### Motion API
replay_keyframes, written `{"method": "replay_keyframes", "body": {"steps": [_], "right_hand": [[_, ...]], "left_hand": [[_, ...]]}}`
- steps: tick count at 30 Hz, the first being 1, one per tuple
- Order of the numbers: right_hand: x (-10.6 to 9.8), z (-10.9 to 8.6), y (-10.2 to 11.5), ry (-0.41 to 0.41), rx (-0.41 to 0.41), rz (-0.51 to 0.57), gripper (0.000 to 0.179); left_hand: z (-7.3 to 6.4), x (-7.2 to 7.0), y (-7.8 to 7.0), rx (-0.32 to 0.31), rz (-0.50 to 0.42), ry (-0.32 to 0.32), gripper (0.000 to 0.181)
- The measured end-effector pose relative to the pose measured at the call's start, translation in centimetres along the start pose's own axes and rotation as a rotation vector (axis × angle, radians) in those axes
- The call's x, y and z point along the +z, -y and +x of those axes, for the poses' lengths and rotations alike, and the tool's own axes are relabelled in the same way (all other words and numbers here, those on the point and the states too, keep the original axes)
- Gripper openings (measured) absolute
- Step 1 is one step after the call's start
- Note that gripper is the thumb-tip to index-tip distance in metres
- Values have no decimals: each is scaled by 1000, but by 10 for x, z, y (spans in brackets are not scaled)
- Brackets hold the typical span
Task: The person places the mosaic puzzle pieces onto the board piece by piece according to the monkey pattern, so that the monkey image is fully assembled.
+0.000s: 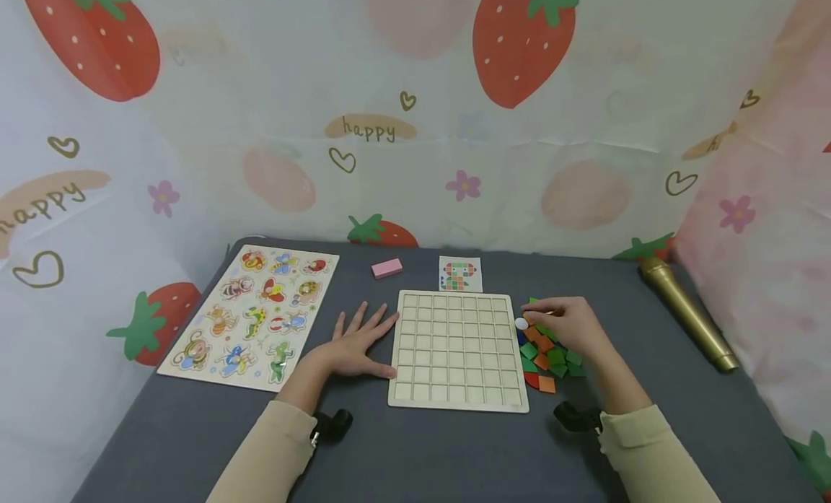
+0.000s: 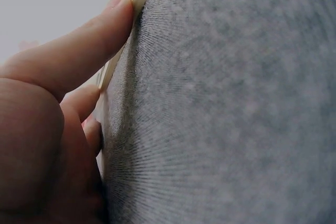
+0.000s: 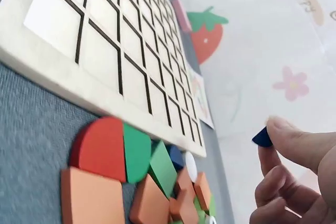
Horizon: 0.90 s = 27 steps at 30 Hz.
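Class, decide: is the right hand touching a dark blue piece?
Touching: the right wrist view shows the right hand pinching a dark blue piece between thumb and finger.

The right hand (image 3: pixel 296 179) is pinching a dark blue piece (image 3: pixel 262 138) with its thumb and finger. To the grip's lower left, coloured pieces — a red one (image 3: pixel 100 150), a green one (image 3: pixel 137 153), an orange square (image 3: pixel 94 198) among them — are lying beside the gridded board (image 3: pixel 47 59). The board is stretching away up and left of the grip; a strawberry-printed cloth (image 3: pixel 252 24) is hanging behind it.
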State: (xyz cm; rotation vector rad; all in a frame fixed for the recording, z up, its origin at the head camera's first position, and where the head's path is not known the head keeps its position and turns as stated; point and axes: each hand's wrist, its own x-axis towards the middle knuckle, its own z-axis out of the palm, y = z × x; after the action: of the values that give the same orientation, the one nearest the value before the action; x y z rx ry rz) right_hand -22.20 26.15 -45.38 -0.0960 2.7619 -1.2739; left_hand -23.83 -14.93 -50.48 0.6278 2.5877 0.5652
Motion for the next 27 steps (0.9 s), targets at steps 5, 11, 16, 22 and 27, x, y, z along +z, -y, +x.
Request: {"method": "replay_keyframes", "body": {"steps": [5,11,16,22,27], "right_hand": [[12,7,-2,-16,27,-13,33],[28,13,1,-18,100,-24,24],[39,14,4,-15,94,-65,20],[49,15,9,-25,136,-162,17],[55,17,9,-28,122,-177,16]], "left_hand": [[-1,2,0,2,-10,-4,109],[-1,1,-1,-1,-16,-9,109],[-1,0,-2,-3,-20,-6,109],[0,1,-1,-5,-16,-5,110],[0,1,0,-3,-16,-2,110]]}}
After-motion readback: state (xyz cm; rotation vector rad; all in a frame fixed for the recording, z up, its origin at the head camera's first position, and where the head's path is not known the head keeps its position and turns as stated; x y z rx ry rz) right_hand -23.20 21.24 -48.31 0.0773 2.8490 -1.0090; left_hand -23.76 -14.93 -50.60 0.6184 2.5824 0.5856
